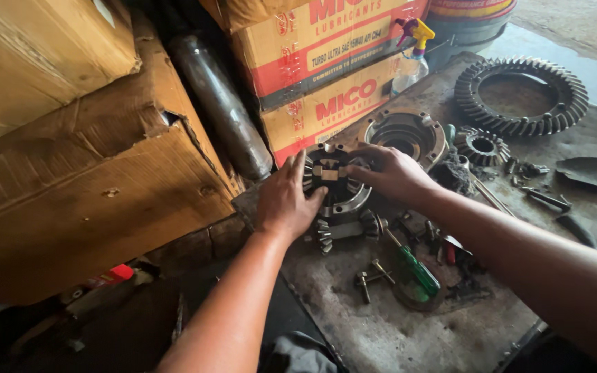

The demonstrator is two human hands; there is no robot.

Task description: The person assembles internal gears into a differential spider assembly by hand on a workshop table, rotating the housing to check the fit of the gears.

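Up against the bench's (pixel 409 338) far-left edge stand stacked cardboard boxes (pixel 91 186) and red-and-yellow cartons (pixel 326 103), with a dark metal cylinder (pixel 222 103) leaning between them, so that side is closed off; bare greasy steel lies open along the near edge. Toward the far-right corner sits a large ring gear (pixel 519 97), with a spray bottle (pixel 412 55) at the far edge. Both forearms reach in from the near side. Left hand (pixel 283 204) lies flat, fingers spread against the left flank of the differential gear assembly (pixel 333 181) at the bench's left edge; right hand (pixel 392 173) curls over its right rim, fingertips pressing the top. Behind it lies a round housing (pixel 405 135), a small bevel gear (pixel 481 146) beside that. Nearer lie a green-handled screwdriver (pixel 416 269) and loose bolts (pixel 367 276)
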